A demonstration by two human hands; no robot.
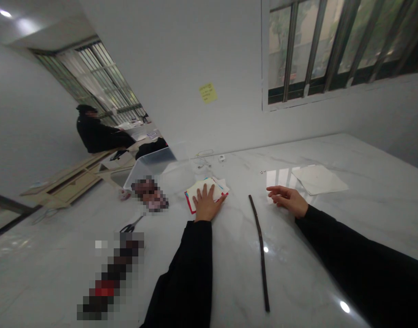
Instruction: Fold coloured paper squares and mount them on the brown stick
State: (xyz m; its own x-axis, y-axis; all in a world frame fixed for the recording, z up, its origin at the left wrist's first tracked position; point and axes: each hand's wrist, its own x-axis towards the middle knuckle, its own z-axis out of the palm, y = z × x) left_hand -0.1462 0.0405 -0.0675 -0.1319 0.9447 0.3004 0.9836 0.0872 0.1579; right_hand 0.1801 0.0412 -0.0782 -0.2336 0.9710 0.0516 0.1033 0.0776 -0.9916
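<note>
Holding down a stack of paper sheets (214, 186) with coloured edges, the left hand (205, 204) lies palm-down with its fingers slightly spread. It presses on the top sheet without gripping it. The stack rests on a white marble-patterned table (332, 150), and no sheet is lifted at this stage. Any shift of the stack calls for first easing that palm pressure.

The right hand (287, 199) is open, its fingers loosely curved toward the stack, and it holds nothing. Contact with the table cannot be confirmed.

The hands stand well apart, with a slender dark rod (261, 255) lying between them at 4 o'clock from the stack. Other items, by clock position from the stack:
- 3 o'clock: a white sheet (318, 179)
- 8 o'clock: black-handled scissors (132, 225)
- 10 o'clock: a clear plastic bin (154, 166), beside a pixelated object (149, 193)

A seated co-worker (96, 132) occupies the background.
</note>
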